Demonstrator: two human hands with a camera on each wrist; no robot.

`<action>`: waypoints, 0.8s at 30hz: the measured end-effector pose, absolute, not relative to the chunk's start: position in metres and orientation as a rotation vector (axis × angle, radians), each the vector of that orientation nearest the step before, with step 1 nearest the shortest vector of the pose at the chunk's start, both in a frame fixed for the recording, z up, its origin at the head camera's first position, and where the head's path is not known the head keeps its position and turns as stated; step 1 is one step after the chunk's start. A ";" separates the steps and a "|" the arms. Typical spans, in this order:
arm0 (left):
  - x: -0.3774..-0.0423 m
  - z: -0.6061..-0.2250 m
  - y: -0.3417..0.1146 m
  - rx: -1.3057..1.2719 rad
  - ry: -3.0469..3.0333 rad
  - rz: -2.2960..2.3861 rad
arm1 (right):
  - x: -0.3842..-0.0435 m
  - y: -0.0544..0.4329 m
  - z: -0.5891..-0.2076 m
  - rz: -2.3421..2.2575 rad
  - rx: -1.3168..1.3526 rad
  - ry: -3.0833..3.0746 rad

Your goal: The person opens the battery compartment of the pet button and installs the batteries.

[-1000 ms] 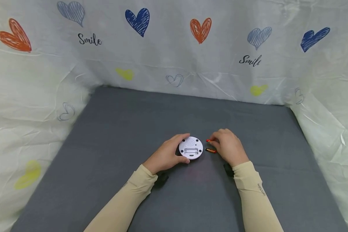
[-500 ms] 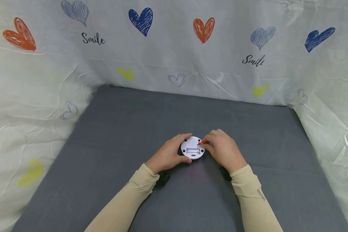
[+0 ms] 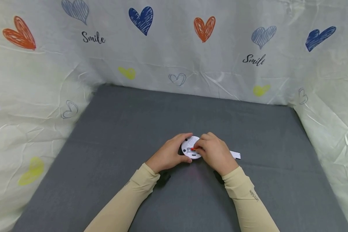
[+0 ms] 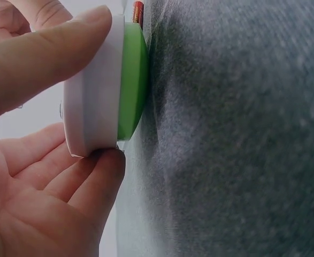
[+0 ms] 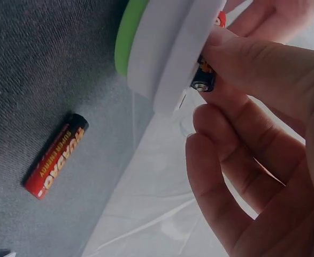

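My left hand grips a round white device by its edge, thumb on the near side and fingers on the far side. Its upward face has a dotted speaker grille, dark round feet and an open battery compartment. Below the white body is a green part, facing the grey cloth. With thumb and fingertips, my right hand pinches a red and black battery right at the compartment, covering part of it. A second battery lies on the cloth beside the device, hidden from the head view.
A small white cover piece lies on the cloth right of my right wrist. Grey cloth covers the table. White sheets printed with hearts hang at the back and sides.
My right hand has moved left with the battery, from beside the device to over its compartment. The white cover piece now shows behind the wrist. My left hand keeps its grip.
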State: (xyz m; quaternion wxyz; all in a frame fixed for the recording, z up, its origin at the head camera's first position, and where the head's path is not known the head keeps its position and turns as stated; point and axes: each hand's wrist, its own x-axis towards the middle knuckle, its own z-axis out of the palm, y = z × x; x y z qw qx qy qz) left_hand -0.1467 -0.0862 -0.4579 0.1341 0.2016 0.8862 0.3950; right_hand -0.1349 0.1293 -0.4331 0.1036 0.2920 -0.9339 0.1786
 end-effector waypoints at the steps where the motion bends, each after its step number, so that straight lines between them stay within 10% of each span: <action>1: -0.147 -0.458 -0.086 0.581 2.566 1.145 | -0.135 0.128 -0.433 0.532 0.867 -2.753; 24: -0.148 -0.459 -0.086 0.618 2.554 1.153 | -0.134 0.126 -0.433 0.475 0.895 -2.739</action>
